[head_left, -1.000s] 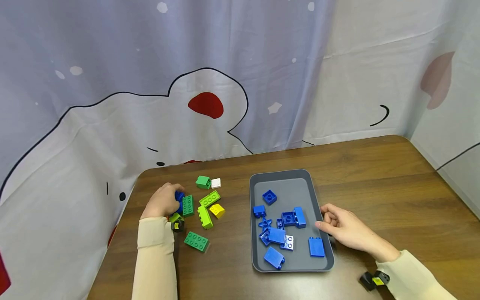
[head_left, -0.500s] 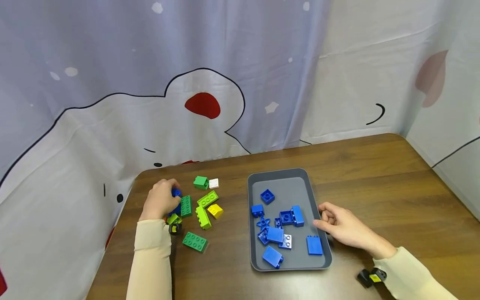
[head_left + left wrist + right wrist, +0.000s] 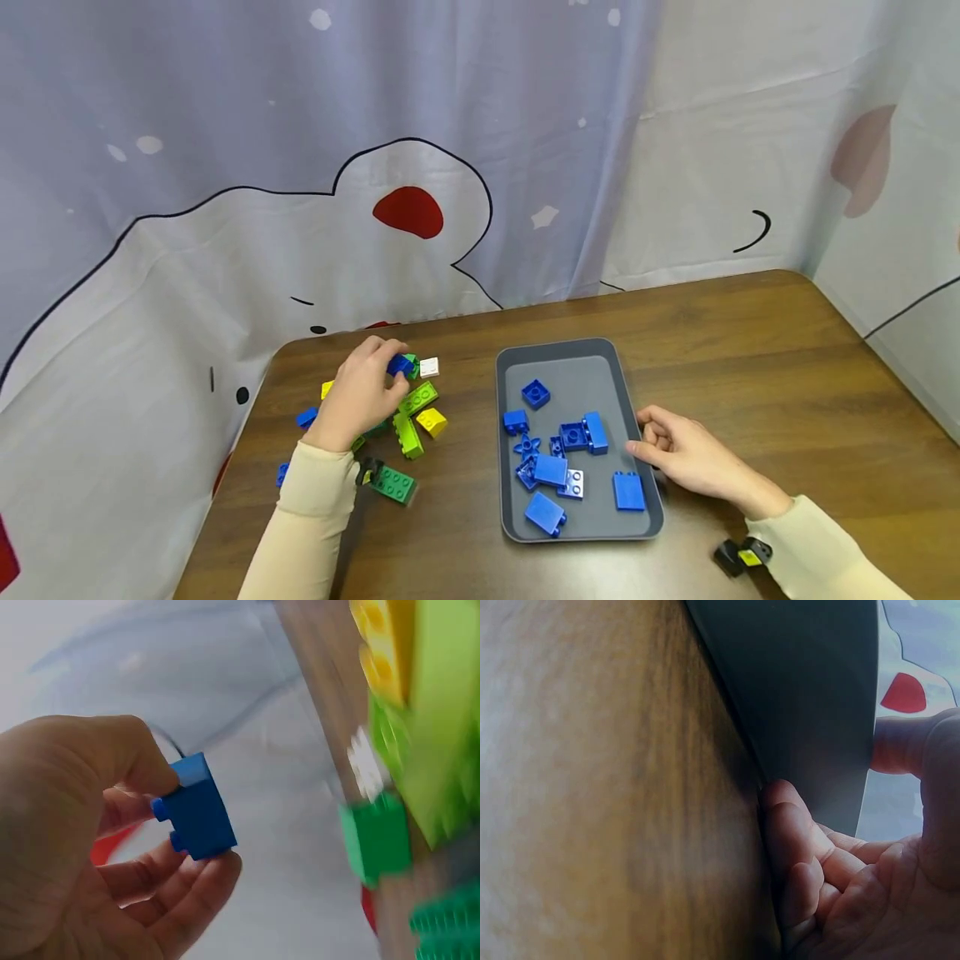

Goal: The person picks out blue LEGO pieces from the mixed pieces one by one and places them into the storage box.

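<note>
My left hand [image 3: 362,393] pinches a blue toy brick [image 3: 199,810] between thumb and fingertips, its studs facing the palm in the left wrist view. In the head view that hand is above the loose bricks at the table's left, close to a green brick [image 3: 376,838] and a white brick [image 3: 429,367]. My right hand [image 3: 693,454] grips the right side of a grey tray [image 3: 577,529], thumb on the rim and curled fingers against the outer wall [image 3: 810,697]. Several blue bricks, such as an upright one [image 3: 628,491], lie in the tray.
Lime bricks [image 3: 408,435], a yellow brick [image 3: 432,422] and a dark green brick [image 3: 396,485] lie between my left hand and the tray. Blue bricks [image 3: 307,417] sit left of my wrist. A curtain [image 3: 555,150] hangs behind the wooden table [image 3: 735,358].
My left hand has lifted the blue brick from the left pile and carried it to the right and away from me. The right hand has stayed at the tray.
</note>
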Tool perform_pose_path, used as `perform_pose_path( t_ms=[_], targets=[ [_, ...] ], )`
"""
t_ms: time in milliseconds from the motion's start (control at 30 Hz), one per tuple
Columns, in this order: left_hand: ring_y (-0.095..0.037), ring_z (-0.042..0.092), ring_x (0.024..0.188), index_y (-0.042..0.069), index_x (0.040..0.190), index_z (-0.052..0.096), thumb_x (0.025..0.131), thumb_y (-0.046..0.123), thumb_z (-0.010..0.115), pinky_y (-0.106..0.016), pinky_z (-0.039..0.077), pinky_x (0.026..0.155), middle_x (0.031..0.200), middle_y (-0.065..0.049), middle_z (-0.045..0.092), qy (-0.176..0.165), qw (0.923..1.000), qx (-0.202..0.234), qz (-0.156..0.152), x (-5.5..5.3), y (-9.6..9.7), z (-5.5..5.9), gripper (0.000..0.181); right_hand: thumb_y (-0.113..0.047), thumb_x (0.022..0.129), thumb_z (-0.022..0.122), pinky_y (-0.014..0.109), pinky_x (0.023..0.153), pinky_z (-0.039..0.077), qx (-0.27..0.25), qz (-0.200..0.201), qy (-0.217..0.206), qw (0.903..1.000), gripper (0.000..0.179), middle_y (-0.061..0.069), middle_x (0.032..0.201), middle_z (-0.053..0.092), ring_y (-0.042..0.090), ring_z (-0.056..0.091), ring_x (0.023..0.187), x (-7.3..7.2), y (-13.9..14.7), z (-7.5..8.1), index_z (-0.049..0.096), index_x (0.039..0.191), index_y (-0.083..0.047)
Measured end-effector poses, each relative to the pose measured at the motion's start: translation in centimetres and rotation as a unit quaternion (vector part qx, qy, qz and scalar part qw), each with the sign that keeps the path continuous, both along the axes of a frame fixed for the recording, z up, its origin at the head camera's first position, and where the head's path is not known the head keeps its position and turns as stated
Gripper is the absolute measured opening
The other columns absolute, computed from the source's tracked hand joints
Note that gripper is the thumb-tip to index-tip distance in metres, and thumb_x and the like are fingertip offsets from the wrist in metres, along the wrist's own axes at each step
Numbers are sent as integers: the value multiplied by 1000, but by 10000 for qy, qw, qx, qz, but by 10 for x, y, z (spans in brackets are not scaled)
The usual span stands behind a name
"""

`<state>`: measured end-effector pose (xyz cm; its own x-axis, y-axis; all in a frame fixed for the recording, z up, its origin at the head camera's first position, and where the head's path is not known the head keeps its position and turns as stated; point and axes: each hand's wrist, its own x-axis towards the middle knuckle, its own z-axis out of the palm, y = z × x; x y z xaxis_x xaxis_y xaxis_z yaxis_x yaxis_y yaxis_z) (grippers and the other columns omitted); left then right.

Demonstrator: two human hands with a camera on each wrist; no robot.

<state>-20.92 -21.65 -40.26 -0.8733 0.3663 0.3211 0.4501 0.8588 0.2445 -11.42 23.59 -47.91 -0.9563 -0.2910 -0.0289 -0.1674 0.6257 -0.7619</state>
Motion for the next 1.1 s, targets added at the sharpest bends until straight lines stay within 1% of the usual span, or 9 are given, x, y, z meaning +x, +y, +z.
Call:
perform_pose_path(
  t_ms=[100,200,367,467,533,733,867,1000,1100],
  targets=[
    [-23,61,87,6,123,69,88,10,72,-39,58,75,112,-13,65,201,9987,106,-464,7,22,2,36,-32,98,71,22,63,43,1,-40,-49,10000,40,-7,73,53,3,49,61,1,0,-3,60,121,-1],
    [-20,62,90,8,123,70,89,9,73,-33,59,76,113,-9,65,248,9956,225,-876,15,43,4,34,-32,98,71,22,63,43,-18,-19,-25,10000,41,-6,73,53,3,49,62,2,0,-5,60,122,0],
    [-15,62,96,13,121,70,89,12,77,-27,59,80,116,-4,64,218,9915,169,-1274,27,78,6,33,-30,98,71,21,63,42,-89,-21,23,10000,40,-7,74,52,2,48,62,3,0,-5,61,122,0],
    [-14,62,99,14,120,72,90,15,78,-29,60,86,116,-2,65,277,9883,28,-1499,32,97,6,32,-29,98,71,21,64,42,-123,-19,47,9999,39,-7,73,52,1,48,62,4,0,-5,61,121,0],
    [-14,63,100,15,121,72,90,16,78,-29,59,87,116,-2,65,264,9859,-28,-1655,35,107,5,31,-29,98,71,21,65,42,-120,-9,71,9999,38,-7,74,52,1,48,63,4,-1,-5,61,121,0],
    [-14,63,102,15,125,70,94,18,75,-28,58,89,119,-3,64,107,9781,-255,-2065,42,134,1,32,-30,98,71,21,68,43,-55,-6,102,9999,38,-8,73,52,1,47,62,2,-1,-4,61,120,0],
    [-13,62,104,16,127,69,97,19,72,-27,57,92,120,-2,63,39,9727,-468,-2272,44,147,-6,30,-30,97,72,21,67,43,-27,-43,34,10000,39,-7,73,53,2,48,62,1,0,-4,61,120,-1],
    [-13,62,106,16,128,69,99,20,68,-26,56,96,120,-1,64,41,9698,-647,-2353,46,158,-13,29,-30,98,71,21,64,43,-58,-2,9,10000,39,-6,74,53,2,48,62,0,0,-3,61,121,0],
    [-14,62,106,16,128,69,100,20,67,-26,56,95,121,-1,64,98,9688,-740,-2362,48,164,-16,28,-30,98,71,22,62,42,-91,27,-7,10000,39,-6,74,53,2,48,62,0,0,-2,60,121,0]
  ],
)
